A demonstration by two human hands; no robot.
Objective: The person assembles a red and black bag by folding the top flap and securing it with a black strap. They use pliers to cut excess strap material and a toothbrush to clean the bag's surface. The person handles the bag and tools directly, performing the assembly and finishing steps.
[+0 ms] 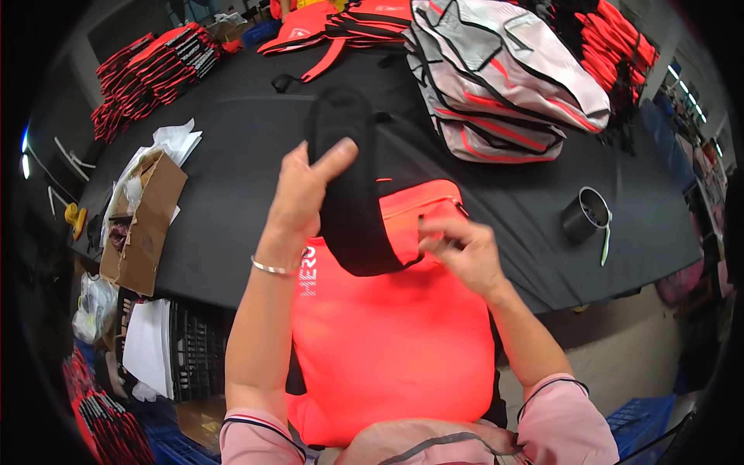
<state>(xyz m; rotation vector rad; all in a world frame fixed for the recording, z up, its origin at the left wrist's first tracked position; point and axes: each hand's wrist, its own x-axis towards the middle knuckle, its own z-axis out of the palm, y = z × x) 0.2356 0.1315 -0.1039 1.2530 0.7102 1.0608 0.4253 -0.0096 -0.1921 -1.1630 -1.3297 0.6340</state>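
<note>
A bright orange-red bag (395,349) lies in front of me, over the table's near edge and up against my body. It has a zipped pocket (418,203) at its far end. My left hand (306,186) grips a wide black padded strap (347,209), thumb on top, and holds it raised above the bag. The strap curves down to the bag's surface. My right hand (465,252) is at the strap's lower end, beside the pocket. Its fingers are curled together and slightly blurred; what they pinch, if anything, is hidden.
Grey-and-red bags (504,85) are piled at the far right of the black-covered table (240,155). Red stacked pieces (155,74) lie far left. A cardboard box (147,225) stands at the left edge, a dark cup (583,217) at right. Below left is a black crate (198,349).
</note>
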